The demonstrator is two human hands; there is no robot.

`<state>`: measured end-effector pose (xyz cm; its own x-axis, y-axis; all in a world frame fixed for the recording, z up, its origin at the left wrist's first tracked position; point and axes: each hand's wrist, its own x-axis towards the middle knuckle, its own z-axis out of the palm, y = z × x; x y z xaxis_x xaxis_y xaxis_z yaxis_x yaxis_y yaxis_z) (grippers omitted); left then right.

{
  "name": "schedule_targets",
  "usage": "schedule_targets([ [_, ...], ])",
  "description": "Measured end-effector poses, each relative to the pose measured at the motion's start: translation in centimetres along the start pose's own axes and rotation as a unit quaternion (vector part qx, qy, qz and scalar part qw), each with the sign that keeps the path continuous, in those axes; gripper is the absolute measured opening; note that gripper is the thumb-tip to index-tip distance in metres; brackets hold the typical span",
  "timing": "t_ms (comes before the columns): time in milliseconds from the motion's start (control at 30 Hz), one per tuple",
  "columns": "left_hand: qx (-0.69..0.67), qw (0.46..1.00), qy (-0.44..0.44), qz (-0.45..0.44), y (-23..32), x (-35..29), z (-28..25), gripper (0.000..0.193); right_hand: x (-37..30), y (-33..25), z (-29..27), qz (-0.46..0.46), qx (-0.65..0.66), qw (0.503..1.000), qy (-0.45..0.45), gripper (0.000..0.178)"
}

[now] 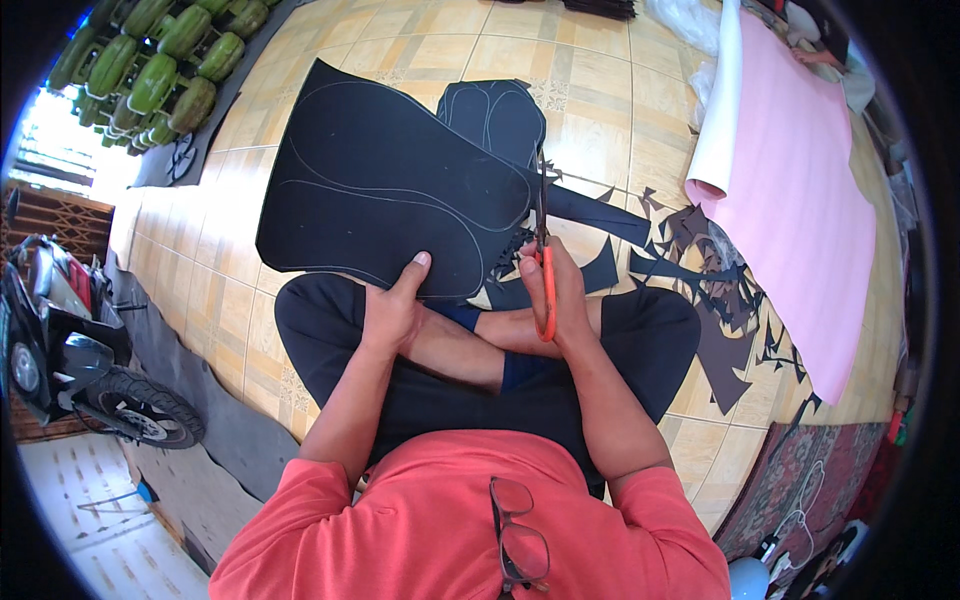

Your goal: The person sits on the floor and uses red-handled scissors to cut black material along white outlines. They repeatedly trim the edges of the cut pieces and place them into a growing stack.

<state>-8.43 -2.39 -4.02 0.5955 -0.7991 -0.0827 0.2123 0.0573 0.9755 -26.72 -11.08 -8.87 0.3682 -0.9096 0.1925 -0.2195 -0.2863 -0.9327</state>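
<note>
A black sheet (370,160) marked with pale sole-shaped outlines is gripped along its near edge by my left hand (398,300), thumb on top. My right hand (566,285) is closed round the orange handles of a pair of scissors (546,290). The dark blades point away from me, beside the sheet's right edge; whether they touch it I cannot tell. Beyond the sheet lies a smaller black piece (490,115) with similar outlines. Black offcuts (600,215) are next to the scissors on the tiled floor.
Dark scraps (715,270) are heaped to the right, next to a pink sheet (800,200) with a rolled edge. Green gas cylinders (155,90) are stacked at far left. A motorcycle (90,360) stands left, and a patterned rug (800,480) lies at lower right. Another person's hand (818,57) shows at far right.
</note>
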Motion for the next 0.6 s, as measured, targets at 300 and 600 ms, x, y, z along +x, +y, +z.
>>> schedule_targets([
  [300,0.019,1.0,-0.011,0.007,-0.1,0.5,-1.0,0.041,-0.1,-0.8,-0.7,0.066,0.051,0.995,-0.046,0.036],
  [600,-0.047,0.998,0.004,0.032,3.1,4.8,-3.6,0.037,-0.6,-1.5,-1.1,0.066,0.081,0.987,-0.121,0.043],
])
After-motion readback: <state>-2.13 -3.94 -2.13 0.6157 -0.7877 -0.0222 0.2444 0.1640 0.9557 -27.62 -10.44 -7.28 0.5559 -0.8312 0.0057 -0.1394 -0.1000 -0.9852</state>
